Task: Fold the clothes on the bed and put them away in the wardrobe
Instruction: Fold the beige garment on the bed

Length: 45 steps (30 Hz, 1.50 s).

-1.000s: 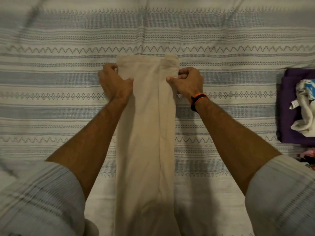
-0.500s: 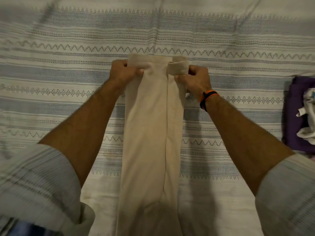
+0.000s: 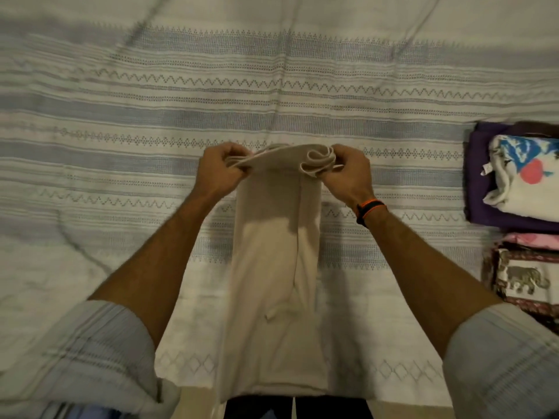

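Left hand point(image 3: 222, 169) and right hand point(image 3: 348, 170) pinch the beige trousers point(image 3: 272, 267) far end above the bed point(image 3: 121, 116) — uneven pull risks skewing the fold.

Bedspread point(image 3: 151, 122): white with blue-grey woven stripes and zigzag rows, a few creases, covers nearly the whole view. Wristband point(image 3: 369, 208): black with orange edge. Shirt sleeves point(image 3: 90, 352): pale, fine stripes, rolled above the elbows. Dark floor strip point(image 3: 302, 408) under the bedspread's near edge.

bedroom, striped bedspread point(image 3: 151, 122), folded clothes point(image 3: 520, 182)
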Each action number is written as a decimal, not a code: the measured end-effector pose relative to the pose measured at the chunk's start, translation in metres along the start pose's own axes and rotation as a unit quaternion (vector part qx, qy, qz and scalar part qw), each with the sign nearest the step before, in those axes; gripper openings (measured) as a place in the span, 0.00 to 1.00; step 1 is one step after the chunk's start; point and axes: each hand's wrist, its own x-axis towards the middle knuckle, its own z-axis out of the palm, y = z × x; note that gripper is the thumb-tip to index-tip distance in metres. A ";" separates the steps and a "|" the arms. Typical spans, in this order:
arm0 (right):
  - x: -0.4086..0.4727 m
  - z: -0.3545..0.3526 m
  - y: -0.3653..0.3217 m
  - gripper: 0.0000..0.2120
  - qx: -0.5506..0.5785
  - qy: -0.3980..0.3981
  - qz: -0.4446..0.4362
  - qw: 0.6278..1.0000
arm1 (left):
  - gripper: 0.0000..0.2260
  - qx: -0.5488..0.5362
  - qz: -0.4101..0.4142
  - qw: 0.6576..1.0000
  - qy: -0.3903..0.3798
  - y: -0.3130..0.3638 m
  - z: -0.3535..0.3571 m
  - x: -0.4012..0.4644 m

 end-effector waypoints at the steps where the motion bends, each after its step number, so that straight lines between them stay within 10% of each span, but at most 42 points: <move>1: -0.018 0.001 0.004 0.06 -0.028 -0.005 -0.019 0.999 | 0.11 0.026 0.011 1.000 -0.007 -0.007 -0.001 -0.017; 17: -0.198 0.043 0.085 0.10 -0.346 -0.081 -0.193 0.914 | 0.12 0.351 0.076 0.928 -0.101 -0.111 0.026 -0.183; 23: -0.210 0.051 0.066 0.11 -0.497 -0.286 -0.058 0.817 | 0.14 0.473 -0.008 0.839 -0.270 -0.118 0.025 -0.197; 30: -0.175 0.064 0.049 0.29 -0.402 -0.113 -0.139 0.898 | 0.24 0.390 0.048 0.909 -0.139 -0.109 0.040 -0.170; 37: -0.138 0.076 0.081 0.77 -0.499 -0.169 -0.053 0.848 | 0.65 0.523 0.098 0.836 -0.129 -0.125 0.073 -0.123; 45: -0.126 0.068 0.101 0.79 -0.418 -0.188 -0.058 0.887 | 0.69 0.487 0.084 0.856 -0.149 -0.137 0.072 -0.111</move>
